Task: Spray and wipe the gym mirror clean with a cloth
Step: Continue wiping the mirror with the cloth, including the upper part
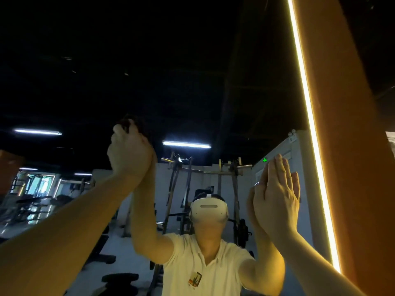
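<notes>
The gym mirror (175, 86) fills the view in front of me and reflects my own arms, my white shirt and the headset. My left hand (128, 154) is raised against the glass and grips a dark cloth (133, 124), which is bunched at my fingertips and pressed to the mirror. My right hand (277, 197) is held up flat with straight fingers, its palm on or very near the glass at the mirror's right side. No spray bottle is in view.
A bright light strip (310, 116) runs down the mirror's right edge beside an orange wall panel (350, 146). Reflected behind me are a weight rack (205, 174), benches and ceiling tube lights (186, 144).
</notes>
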Motion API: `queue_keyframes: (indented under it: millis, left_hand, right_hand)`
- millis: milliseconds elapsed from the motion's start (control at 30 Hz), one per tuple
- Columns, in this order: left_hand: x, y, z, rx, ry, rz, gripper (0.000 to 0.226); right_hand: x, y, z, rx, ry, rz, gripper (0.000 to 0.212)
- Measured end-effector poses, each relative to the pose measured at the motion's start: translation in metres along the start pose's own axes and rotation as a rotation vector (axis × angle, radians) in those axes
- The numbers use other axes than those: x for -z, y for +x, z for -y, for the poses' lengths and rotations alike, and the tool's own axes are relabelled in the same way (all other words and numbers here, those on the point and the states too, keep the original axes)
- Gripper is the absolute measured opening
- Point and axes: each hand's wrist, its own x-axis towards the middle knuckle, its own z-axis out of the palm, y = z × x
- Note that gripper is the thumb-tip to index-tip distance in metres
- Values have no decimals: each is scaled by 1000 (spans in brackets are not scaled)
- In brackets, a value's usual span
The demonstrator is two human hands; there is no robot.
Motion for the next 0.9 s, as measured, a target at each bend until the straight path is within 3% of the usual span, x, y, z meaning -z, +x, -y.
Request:
queue_keyframes:
  millis: [167,300,367,467,567,700,800,900]
  left_hand:
    - [-17,-33,-109,-106,-170,19,40]
    - [-29,-88,-187,-478,-257,128,44]
    - [-32,-102,-187,-676,-205,220,53]
    - [-29,-86,-148,-852,-114,199,60]
    - [-17,-53,-90,-742,-8,138,59]
    - [1,6,-25,-305,121,17,54]
    - [-4,7,-51,-72,104,30,51]
    - [-14,-31,-106,-113,-52,40,49]
  right_hand:
    - [-17,-2,-13,-4,-75,52,70]
    - [9,-3,1,38,-42,-50,60]
    - [24,-1,5,79,-33,-71,58]
    - [10,-2,-12,78,-97,-23,61]
    - [8,-1,-22,105,-109,63,65]
    - [8,-3,-10,98,-109,91,65]
    - [3,-2,-14,70,-119,79,66]
    - [3,-2,-16,95,-133,130,65]
